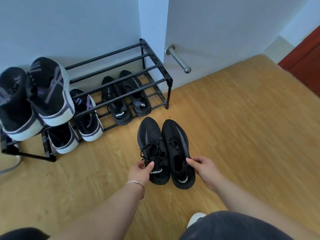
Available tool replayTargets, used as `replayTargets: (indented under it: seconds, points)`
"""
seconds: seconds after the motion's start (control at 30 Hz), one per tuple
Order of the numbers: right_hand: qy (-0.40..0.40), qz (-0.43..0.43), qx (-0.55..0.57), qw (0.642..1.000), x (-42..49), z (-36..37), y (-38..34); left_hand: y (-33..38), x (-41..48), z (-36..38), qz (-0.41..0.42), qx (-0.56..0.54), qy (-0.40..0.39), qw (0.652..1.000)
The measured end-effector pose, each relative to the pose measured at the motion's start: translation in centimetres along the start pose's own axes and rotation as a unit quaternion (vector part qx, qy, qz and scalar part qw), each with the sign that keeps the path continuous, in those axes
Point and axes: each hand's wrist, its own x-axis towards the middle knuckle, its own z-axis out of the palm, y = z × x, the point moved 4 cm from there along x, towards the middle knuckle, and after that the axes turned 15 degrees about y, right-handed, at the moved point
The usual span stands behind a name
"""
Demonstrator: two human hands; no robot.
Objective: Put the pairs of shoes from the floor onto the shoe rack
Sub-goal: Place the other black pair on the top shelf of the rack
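The shoe rack (155, 70) ran out of view at the left, its lower tier half hidden by rails; it held a black knit pair (125, 99) below and black-and-purple sneakers (34, 99) above; the left hand (141, 172) and right hand (203, 168) each pinched a heel of the black pair (164, 149) on the floor (242, 127).

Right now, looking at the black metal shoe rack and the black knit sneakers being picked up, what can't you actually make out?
- Black metal shoe rack: its left end, cut off by the picture's edge in the head view.
- Black-and-purple sneakers with white soles: they hide the shelves beneath.
- Left hand and right hand: fingertips hidden behind the black knit sneakers' collars.
- Heel-tab lettering on the right sneaker: too small to read.
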Motion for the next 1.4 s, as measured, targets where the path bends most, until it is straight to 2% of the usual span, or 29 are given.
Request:
replayTargets:
  seconds: [0.53, 0.73, 0.97, 1.13, 1.4]
  points:
    - [0.024, -0.094, 0.084, 0.992, -9.1, -0.6, -10.1, 7.5, -3.8, -7.8, 0.074, -0.108, -0.09, 0.987]
    - [-0.011, -0.131, 0.112, 0.985, -8.0, 3.4, -16.6, 13.6, -2.0, -11.3, 0.121, -0.137, -0.053, 0.982]
    - [-0.084, -0.176, 0.071, 0.978, -2.7, 9.1, -24.2, 19.0, 1.9, -13.3, 0.106, -0.207, 0.016, 0.972]
    - [-0.113, -0.189, 0.028, 0.975, 1.0, 10.9, -27.0, 20.9, 4.7, -11.8, 0.085, -0.228, 0.034, 0.969]
    - [-0.11, -0.13, 0.041, 0.985, 5.4, 12.7, -27.3, 22.9, 6.7, -10.0, 0.081, -0.2, 0.088, 0.973]
